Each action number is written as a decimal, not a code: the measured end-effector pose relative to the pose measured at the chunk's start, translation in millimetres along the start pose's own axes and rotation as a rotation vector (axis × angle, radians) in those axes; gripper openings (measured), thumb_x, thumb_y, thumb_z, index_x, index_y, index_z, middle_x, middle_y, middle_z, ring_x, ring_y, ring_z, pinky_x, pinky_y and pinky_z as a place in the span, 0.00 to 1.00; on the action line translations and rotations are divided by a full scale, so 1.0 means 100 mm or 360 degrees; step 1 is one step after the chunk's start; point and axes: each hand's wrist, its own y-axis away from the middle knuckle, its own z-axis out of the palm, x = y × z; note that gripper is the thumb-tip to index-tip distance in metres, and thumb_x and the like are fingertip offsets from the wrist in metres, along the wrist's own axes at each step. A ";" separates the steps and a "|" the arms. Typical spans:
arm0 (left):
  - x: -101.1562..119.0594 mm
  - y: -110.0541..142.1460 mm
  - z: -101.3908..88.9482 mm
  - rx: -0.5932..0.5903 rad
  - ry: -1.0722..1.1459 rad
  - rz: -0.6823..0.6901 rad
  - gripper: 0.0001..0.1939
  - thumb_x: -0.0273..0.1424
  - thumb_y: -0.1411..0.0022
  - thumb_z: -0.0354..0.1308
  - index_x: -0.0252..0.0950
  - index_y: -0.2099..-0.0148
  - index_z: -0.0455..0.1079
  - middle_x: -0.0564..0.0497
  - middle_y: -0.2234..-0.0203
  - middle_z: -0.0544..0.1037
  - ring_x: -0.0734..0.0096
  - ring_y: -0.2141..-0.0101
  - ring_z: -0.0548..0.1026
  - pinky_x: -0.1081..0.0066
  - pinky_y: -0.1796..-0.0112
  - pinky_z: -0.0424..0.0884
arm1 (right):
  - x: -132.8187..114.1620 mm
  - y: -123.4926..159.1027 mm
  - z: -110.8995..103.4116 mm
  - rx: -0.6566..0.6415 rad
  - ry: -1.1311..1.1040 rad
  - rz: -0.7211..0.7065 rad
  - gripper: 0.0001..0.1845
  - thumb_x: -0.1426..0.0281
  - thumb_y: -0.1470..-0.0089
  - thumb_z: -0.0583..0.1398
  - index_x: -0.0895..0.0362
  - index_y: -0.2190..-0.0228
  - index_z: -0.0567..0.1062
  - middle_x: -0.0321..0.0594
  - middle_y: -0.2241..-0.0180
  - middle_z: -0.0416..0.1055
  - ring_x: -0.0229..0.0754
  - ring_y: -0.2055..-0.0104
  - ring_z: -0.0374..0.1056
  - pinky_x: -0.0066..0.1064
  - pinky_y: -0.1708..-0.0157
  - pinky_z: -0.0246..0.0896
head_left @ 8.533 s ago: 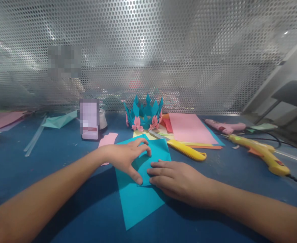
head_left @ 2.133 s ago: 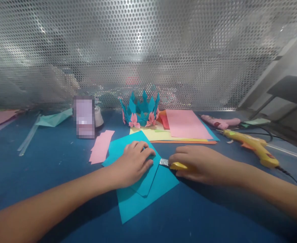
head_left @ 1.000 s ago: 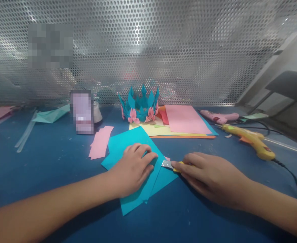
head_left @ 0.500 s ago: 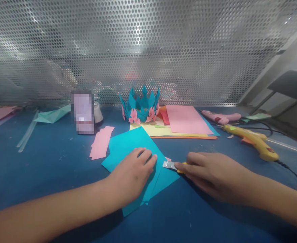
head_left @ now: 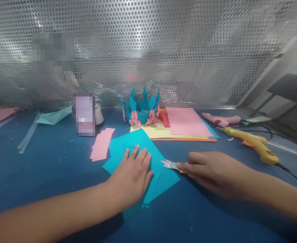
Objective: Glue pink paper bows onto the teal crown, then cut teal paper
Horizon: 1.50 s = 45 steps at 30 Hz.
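Note:
A folded teal paper sheet (head_left: 128, 145) lies on the blue table (head_left: 49, 168). My left hand (head_left: 133, 173) rests flat on it, fingers stretched out and close together. My right hand (head_left: 211, 170) is closed round a yellow utility knife (head_left: 172, 165). The knife's silver blade tip sits at the right edge of the paper's fold. Most of the yellow handle is hidden inside my fist.
A teal paper crown with pink flowers (head_left: 140, 109) stands at the back. Pink, yellow and orange sheets (head_left: 186, 123) lie right of it. A pink paper strip (head_left: 101, 143) lies left. Two glue guns, pink (head_left: 220, 119) and yellow (head_left: 254, 145), lie at right. A perforated metal screen (head_left: 148, 50) closes the back.
My left hand has flattened from a curled press to stretched fingers on the paper. My right hand with the knife has shifted slightly right along the paper's edge.

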 end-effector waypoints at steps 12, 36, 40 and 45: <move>0.01 0.00 0.02 0.0040 -0.0026 0.0000 0.24 0.32 0.33 0.41 0.25 0.40 0.57 0.34 0.41 0.62 0.38 0.40 0.55 0.39 0.45 0.57 | 0.04 -0.15 -0.02 0.0004 -0.0056 -0.0041 0.20 0.70 0.38 0.48 0.54 0.49 0.71 0.39 0.74 0.63 0.36 0.77 0.55 0.32 0.78 0.40; -0.24 -0.11 0.05 0.0331 -0.0063 0.0281 0.16 0.20 0.36 0.43 0.27 0.50 0.66 0.34 0.52 0.70 0.55 0.51 0.70 0.54 0.53 0.71 | 0.09 -0.07 -0.06 0.0065 -0.0235 -0.0010 0.19 0.71 0.39 0.50 0.55 0.50 0.72 0.41 0.72 0.67 0.36 0.74 0.62 0.28 0.77 0.49; -0.23 -0.10 0.03 0.0338 -0.0289 0.0172 0.17 0.28 0.34 0.46 0.28 0.46 0.64 0.30 0.53 0.72 0.45 0.49 0.69 0.47 0.56 0.70 | 0.06 -0.06 0.00 0.0071 -0.0141 -0.0010 0.19 0.71 0.39 0.49 0.55 0.49 0.71 0.41 0.72 0.67 0.37 0.75 0.62 0.29 0.77 0.48; -0.20 -0.09 0.08 0.0290 -0.0284 0.0154 0.19 0.29 0.34 0.46 0.27 0.44 0.62 0.30 0.48 0.69 0.43 0.45 0.65 0.46 0.53 0.68 | 0.05 -0.06 0.04 0.0013 -0.0076 0.0033 0.19 0.70 0.38 0.48 0.52 0.48 0.70 0.40 0.71 0.65 0.37 0.74 0.61 0.31 0.76 0.48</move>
